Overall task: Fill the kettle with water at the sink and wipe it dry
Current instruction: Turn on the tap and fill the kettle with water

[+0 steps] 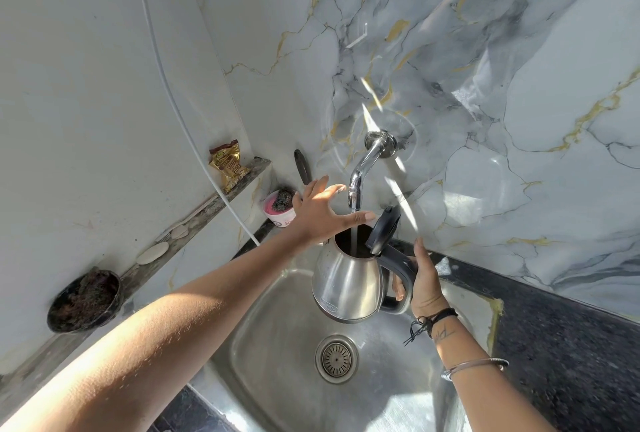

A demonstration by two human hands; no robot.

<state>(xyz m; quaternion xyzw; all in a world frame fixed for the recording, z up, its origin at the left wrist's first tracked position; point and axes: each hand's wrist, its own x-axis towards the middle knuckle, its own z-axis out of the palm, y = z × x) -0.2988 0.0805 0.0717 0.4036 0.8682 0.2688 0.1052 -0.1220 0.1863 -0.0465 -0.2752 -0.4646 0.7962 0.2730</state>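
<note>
A steel kettle [346, 287] with a black handle hangs over the steel sink [277, 320], its black lid [383, 229] flipped up. My right hand [424, 284] is wrapped around the handle from the right. Water runs in a thin stream from the chrome tap [360, 175] into the kettle's open mouth. My left hand [323, 211] hovers with fingers spread just left of the tap's spout and above the kettle rim, holding nothing.
A round drain [336, 359] sits in the sink floor. A pink tub with a scrubber [278, 204] stands in the back left corner. The left ledge carries a snack packet [227, 164], soap pieces [152, 253] and a dark bowl [85, 301]. Dark countertop [568, 338] lies to the right.
</note>
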